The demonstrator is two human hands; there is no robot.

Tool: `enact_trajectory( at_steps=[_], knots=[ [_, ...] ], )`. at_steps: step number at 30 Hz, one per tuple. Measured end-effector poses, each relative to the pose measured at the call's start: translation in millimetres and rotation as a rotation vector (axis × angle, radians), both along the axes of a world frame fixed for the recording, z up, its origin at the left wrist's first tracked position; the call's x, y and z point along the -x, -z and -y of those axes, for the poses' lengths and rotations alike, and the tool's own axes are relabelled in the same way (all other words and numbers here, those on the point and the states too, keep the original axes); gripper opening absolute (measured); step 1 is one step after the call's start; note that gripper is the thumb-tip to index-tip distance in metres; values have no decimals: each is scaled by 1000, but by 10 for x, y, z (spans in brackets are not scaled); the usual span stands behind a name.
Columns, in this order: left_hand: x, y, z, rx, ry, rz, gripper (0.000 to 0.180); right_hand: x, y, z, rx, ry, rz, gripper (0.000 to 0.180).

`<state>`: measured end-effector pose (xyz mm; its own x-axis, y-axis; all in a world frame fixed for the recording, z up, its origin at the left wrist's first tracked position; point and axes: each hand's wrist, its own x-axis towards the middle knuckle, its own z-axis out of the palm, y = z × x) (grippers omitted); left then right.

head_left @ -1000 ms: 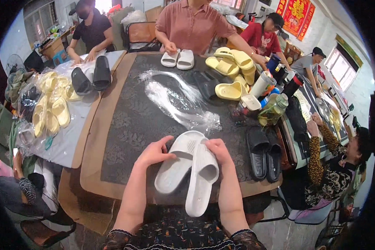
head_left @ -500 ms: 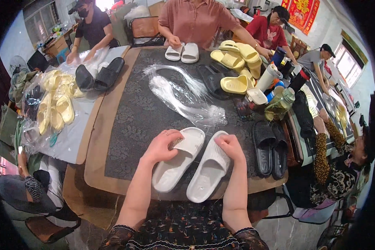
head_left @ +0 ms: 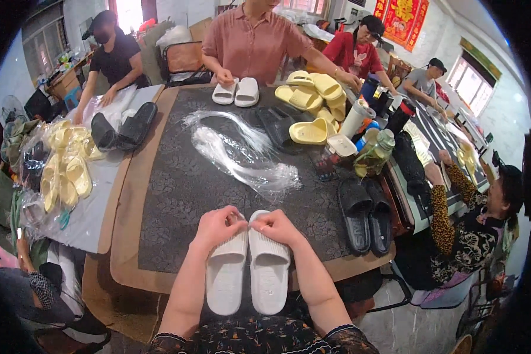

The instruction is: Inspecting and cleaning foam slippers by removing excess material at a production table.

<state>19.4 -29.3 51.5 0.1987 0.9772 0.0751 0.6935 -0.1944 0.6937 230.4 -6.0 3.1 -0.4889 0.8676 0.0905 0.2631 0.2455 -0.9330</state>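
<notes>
Two white slide sandals lie side by side at the table's near edge, toes pointing away from me and heels toward my body. My left hand is closed on the toe end of the left white slide. My right hand grips the strap and toe of the right white slide. Both thumbs come close together between the toes. Beyond them, a loose heap of clear plastic bags spreads over the dark mat. A pair of black slides sits to the right of my right hand.
Yellow slides are piled at the far right, near a white tumbler and a green-lidded jar. Across the table a person in a pink shirt stands by white slides. Bagged yellow slides lie on the left table.
Both hands have drawn the white slides nearer to me and to the left. The slides now stand straighter and closer together. The view has shifted slightly.
</notes>
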Motion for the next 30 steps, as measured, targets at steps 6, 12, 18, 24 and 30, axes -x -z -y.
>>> enact_trajectory(
  at_steps=[6,12,18,24,30],
  knots=[
    [46,139,-28,-51,58,-16,20,31,-139,64,-142,174,98,28],
    [88,281,-87,-27,135,81,19,20,-190,78,-248,173,165,30],
    [122,428,-166,-98,234,118,18,54,-291,124,-302,171,187,27],
    [101,518,-236,143,4,586,15,96,-266,97,-420,241,135,20],
    [105,571,-252,54,34,604,16,438,-476,83,-435,357,76,17]
  ],
)
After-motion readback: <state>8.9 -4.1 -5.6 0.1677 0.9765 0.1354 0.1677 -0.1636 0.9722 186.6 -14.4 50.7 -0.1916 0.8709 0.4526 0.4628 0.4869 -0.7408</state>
